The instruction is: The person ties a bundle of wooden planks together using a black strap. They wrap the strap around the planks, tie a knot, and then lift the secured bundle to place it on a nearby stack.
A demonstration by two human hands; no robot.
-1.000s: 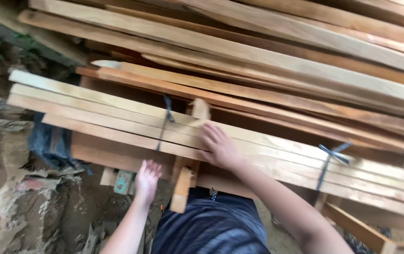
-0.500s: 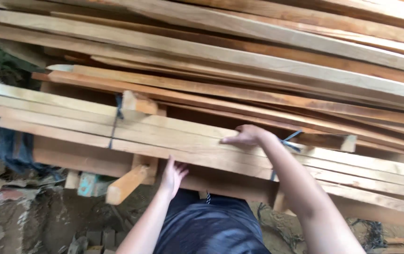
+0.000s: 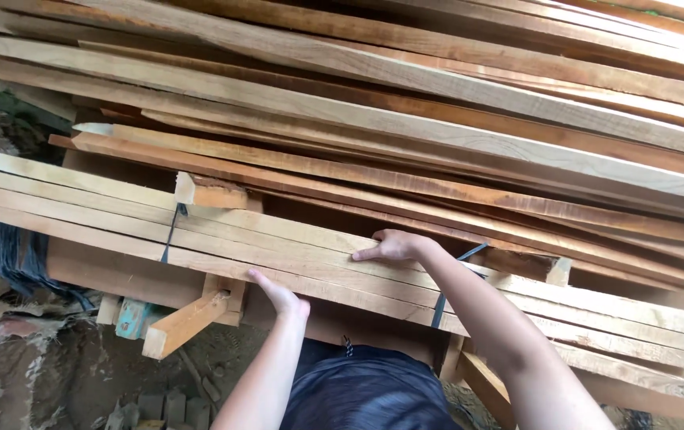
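The right hand (image 3: 393,247) lies flat and open on top of a strapped bundle of pale planks (image 3: 294,247), fingers spread along the top board. The left hand (image 3: 280,293) presses open against the bundle's near edge from below. Dark straps (image 3: 168,231) bind the boards, which rest on wooden trestles (image 3: 187,322); the bundle seems settled there, though its far end is hidden. Behind rises a larger lumber stack (image 3: 437,95). No container shows.

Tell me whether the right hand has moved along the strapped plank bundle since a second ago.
Yes. The right hand has slid rightward along the bundle, away from the left strap.
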